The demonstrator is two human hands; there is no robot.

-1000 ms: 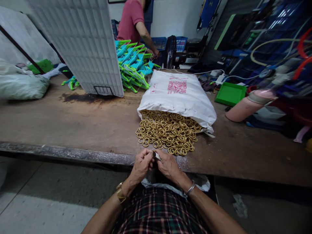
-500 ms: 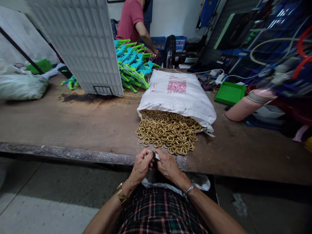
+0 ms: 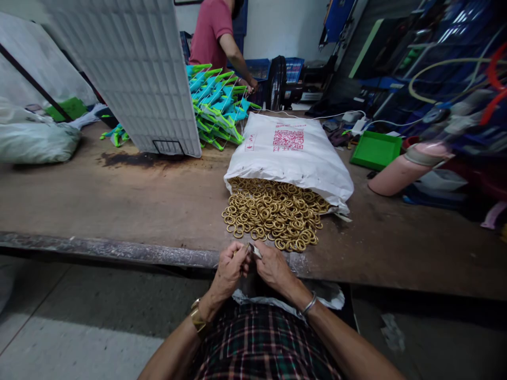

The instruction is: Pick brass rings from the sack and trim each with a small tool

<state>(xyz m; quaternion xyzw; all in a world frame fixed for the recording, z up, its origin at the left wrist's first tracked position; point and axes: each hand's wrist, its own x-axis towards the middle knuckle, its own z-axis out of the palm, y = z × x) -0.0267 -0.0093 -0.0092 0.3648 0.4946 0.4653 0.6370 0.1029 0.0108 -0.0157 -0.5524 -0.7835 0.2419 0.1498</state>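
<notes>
My left hand (image 3: 233, 264) is closed in a pinch at the table's front edge; a small brass-coloured bit shows at its fingertips, too small to make out fully. Close beside it, my right hand (image 3: 273, 266) is closed on a small tool (image 3: 255, 251) with a dark tip and a pale body, its tip at the left fingertips. Just beyond both hands lies a heap of brass-coloured rings (image 3: 273, 214). The rings spill from the open mouth of a white sack (image 3: 289, 153) printed with a red square code.
The wooden table (image 3: 119, 206) carries a grey ribbed panel (image 3: 134, 79), teal and green plastic parts (image 3: 219, 108), a green tray (image 3: 376, 150), a pink bottle (image 3: 400, 171) and a pale bag (image 3: 39, 141). Across the table a person in a pink shirt (image 3: 209, 34) bends beside a fan (image 3: 276, 84).
The tool's pale body shows slightly more between my hands. Both hands stay in nearly the same place, and the whole view has shifted very slightly.
</notes>
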